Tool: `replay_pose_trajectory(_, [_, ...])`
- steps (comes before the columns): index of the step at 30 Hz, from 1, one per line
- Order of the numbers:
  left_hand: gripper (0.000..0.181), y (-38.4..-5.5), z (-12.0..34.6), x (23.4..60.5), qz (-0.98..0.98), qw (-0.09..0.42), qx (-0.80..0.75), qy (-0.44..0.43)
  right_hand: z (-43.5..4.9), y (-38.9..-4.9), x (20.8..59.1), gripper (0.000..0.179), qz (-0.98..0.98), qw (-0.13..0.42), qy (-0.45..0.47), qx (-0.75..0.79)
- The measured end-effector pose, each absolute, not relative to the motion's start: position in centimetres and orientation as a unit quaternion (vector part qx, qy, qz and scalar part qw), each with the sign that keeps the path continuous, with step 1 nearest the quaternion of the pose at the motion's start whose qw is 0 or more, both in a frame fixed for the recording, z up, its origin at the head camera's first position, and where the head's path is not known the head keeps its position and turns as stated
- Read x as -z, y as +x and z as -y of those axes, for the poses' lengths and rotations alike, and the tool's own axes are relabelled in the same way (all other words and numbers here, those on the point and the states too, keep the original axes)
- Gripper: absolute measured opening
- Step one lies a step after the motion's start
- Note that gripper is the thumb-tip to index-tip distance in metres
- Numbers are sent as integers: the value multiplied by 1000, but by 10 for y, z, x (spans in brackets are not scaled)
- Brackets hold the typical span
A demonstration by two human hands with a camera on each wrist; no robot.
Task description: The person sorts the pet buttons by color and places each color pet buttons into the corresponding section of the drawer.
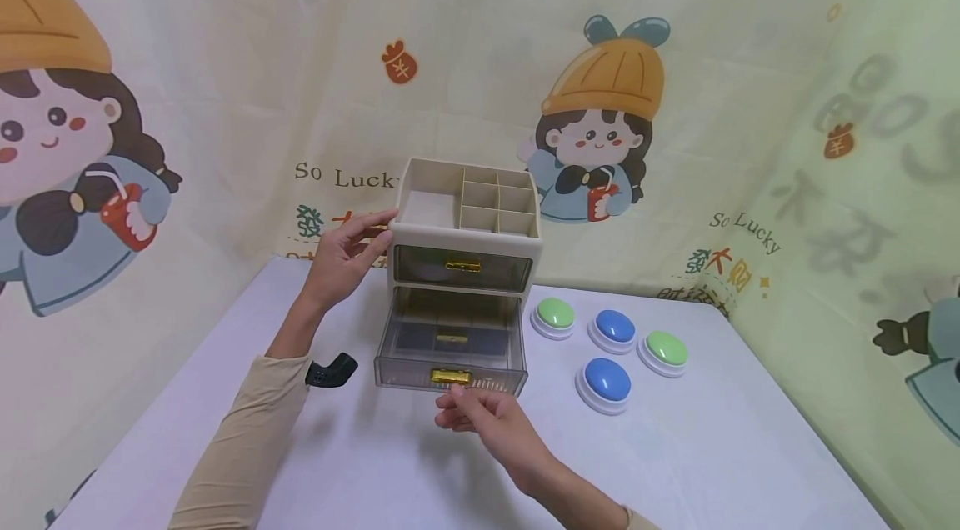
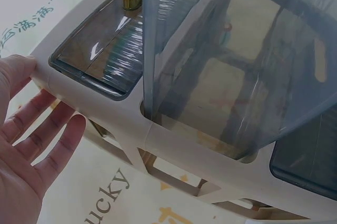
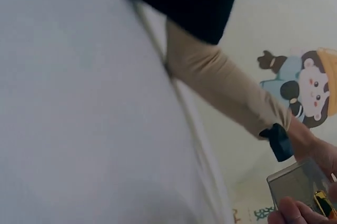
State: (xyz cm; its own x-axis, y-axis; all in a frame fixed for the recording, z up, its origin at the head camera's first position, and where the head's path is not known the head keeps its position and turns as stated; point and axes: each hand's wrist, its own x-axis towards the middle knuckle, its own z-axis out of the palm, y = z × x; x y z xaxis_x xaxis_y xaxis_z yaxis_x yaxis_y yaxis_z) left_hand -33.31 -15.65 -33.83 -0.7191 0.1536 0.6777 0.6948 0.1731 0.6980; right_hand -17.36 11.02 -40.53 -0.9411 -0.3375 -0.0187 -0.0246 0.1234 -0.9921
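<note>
A cream desktop drawer organizer [image 1: 465, 240] stands on the table. Its clear middle drawer [image 1: 489, 382] is pulled out, also seen as a see-through drawer [image 2: 226, 87] in the left wrist view. My right hand [image 1: 498, 430] is at the drawer's gold handle [image 1: 451, 377], its thumb tip and curled fingers at the handle's lower edge, pinching it. With fingers extended, my left hand [image 1: 345, 259] rests against the organizer's upper left side. The upper drawer [image 1: 412, 265] is closed. Through the clear drawer shows a lower dark drawer front [image 1: 487, 340] with its own gold handle.
Right of the organizer stand two green push buttons [image 1: 556, 313] and two blue push buttons [image 1: 607, 380] on white bases. A black device [image 1: 332, 371] sits at my left wrist. Printed cloth [image 1: 465, 113] hangs behind the white table [image 1: 360, 472].
</note>
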Motion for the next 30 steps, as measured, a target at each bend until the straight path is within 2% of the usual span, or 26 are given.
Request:
replay_pose_trajectory(2, [41,-333,157,338,729,236,573,-291,-112,-171,407,37,-799,70,-177,570])
replay_pose_trajectory(6, [41,-333,157,338,731,237,571,-289,-116,-164,410,28,-878,-66,-261,397])
replay_pose_trajectory(9, [41,-333,156,338,732,237,570,-288,-117,-160,412,26,-890,-119,-279,341])
replay_pose_trajectory(30, [41,-333,156,338,732,239,569,-290,-159,-150,428,15,-900,-173,-229,327])
